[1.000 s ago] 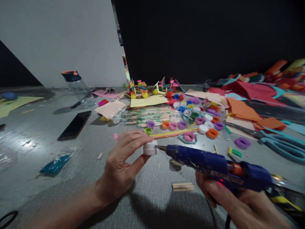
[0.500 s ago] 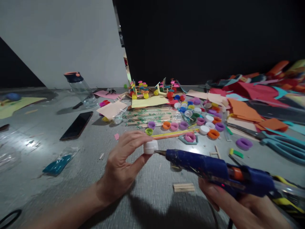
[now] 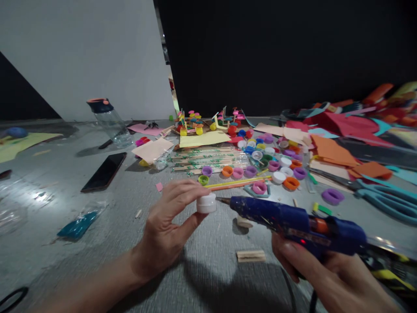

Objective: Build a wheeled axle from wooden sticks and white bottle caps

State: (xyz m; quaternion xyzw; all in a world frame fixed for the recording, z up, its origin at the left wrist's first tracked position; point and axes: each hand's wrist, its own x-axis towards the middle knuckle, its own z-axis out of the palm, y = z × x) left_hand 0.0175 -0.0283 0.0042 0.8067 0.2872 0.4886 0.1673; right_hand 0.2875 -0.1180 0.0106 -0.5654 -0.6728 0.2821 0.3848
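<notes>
Between the thumb and fingers of my left hand (image 3: 174, 221) is a white bottle cap (image 3: 206, 203), held above the table; it may be two caps put together, I cannot tell. My right hand (image 3: 321, 269) grips a blue hot glue gun (image 3: 276, 215) whose small red light is lit. Its metal nozzle points left, right at the cap's side near the upper edge. Below the gun, a small bundle of short wooden sticks (image 3: 250, 256) lies on the table. Another small wooden piece (image 3: 244, 222) is partly hidden behind the barrel.
Many coloured bottle caps (image 3: 273, 165) and wrapped sticks (image 3: 205, 157) spread beyond my hands. Blue-handled scissors (image 3: 387, 200) and orange paper (image 3: 335, 150) are at the right. A phone (image 3: 104, 171), a water bottle (image 3: 110, 124) and a teal packet (image 3: 78, 226) stand or lie on the left.
The glue gun has risen slightly, its nozzle shifting up from the lower side of the white cap toward its upper edge. My left hand stays nearly still, with the cap slightly turned.
</notes>
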